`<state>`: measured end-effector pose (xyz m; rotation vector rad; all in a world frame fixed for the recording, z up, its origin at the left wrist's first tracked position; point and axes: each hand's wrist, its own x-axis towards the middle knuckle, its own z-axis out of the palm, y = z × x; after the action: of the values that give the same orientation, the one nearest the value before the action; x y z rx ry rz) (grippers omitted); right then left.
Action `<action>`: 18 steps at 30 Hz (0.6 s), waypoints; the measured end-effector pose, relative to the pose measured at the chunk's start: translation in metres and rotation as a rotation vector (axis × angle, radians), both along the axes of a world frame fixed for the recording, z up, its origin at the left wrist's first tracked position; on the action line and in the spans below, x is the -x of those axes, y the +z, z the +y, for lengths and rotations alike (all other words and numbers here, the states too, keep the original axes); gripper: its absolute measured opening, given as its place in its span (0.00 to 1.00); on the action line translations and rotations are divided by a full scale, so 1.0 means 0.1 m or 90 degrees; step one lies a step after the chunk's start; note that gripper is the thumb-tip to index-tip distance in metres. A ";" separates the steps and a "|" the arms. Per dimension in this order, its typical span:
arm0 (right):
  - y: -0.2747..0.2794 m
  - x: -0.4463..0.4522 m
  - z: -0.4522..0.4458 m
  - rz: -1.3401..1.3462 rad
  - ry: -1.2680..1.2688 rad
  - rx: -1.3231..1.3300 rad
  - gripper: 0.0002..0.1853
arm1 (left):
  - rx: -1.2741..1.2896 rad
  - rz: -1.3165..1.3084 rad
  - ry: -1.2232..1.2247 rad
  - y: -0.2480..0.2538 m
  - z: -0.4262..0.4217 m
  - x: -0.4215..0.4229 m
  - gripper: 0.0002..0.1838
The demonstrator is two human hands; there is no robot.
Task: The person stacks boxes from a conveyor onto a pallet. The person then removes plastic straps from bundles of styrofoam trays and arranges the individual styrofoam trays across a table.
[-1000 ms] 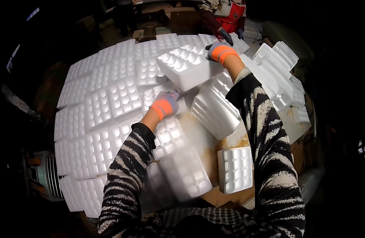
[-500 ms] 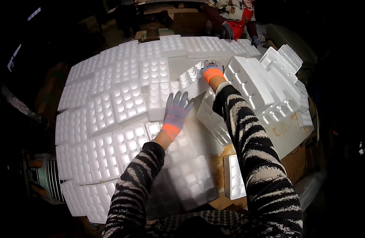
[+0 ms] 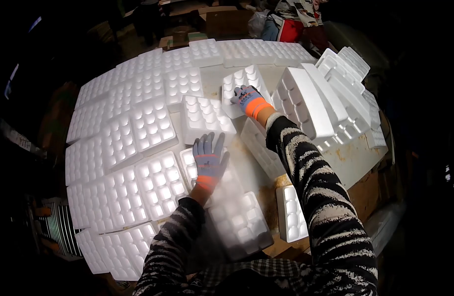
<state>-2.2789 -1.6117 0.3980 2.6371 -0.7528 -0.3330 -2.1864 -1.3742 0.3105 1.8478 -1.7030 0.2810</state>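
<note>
My right hand (image 3: 251, 101), in a grey glove with an orange cuff, lies on the right side of a white foam tray (image 3: 241, 78) with round hollows. Its fingers are bent over the tray's top; the thumb is hidden. My left hand (image 3: 208, 160), gloved alike, is open with fingers stretched out. Those fingertips are at the near side of another foam tray (image 3: 205, 114), and I cannot tell whether they touch it. Below the left hand, a further foam tray (image 3: 239, 224) lies partly in shadow.
Rows of foam trays (image 3: 153, 128) cover the table's left and back. Tilted, stacked foam trays (image 3: 306, 101) lean on the right. One narrow foam tray (image 3: 292, 214) lies by my right forearm. Another person (image 3: 296, 24) stands beyond the far edge, near cardboard boxes (image 3: 222, 22).
The tray at my right hand has swung from a tilt to lie flatter, and that hand has come nearer. The tray by my left hand has turned slightly. The other person's hands have left the far trays.
</note>
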 end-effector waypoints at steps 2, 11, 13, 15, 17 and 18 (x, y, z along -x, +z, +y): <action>-0.05 0.02 -0.08 0.053 -0.009 -0.001 0.13 | -0.100 -0.074 0.058 0.24 -0.24 -0.27 0.36; -0.05 -0.02 -0.23 -0.001 -0.014 -0.062 0.13 | -0.428 -0.105 0.041 0.24 -0.70 -0.78 0.27; -0.11 -0.04 -0.23 0.000 -0.005 -0.051 0.13 | -0.368 -0.164 0.037 -0.08 -0.71 -0.89 0.18; -0.19 -0.04 -0.25 -0.007 0.037 -0.014 0.13 | -0.334 -0.175 0.039 -0.18 -0.71 -0.90 0.14; -0.21 -0.04 -0.18 -0.019 0.114 0.047 0.12 | -0.336 -0.155 0.048 -0.20 -0.70 -0.88 0.10; -0.20 -0.05 -0.18 -0.025 0.115 0.028 0.13 | -0.323 -0.143 0.044 -0.21 -0.69 -0.85 0.11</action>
<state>-2.2734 -1.6294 0.3776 2.6517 -0.5220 -0.2121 -2.1019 -1.4435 0.2894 2.3134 -2.0009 0.0871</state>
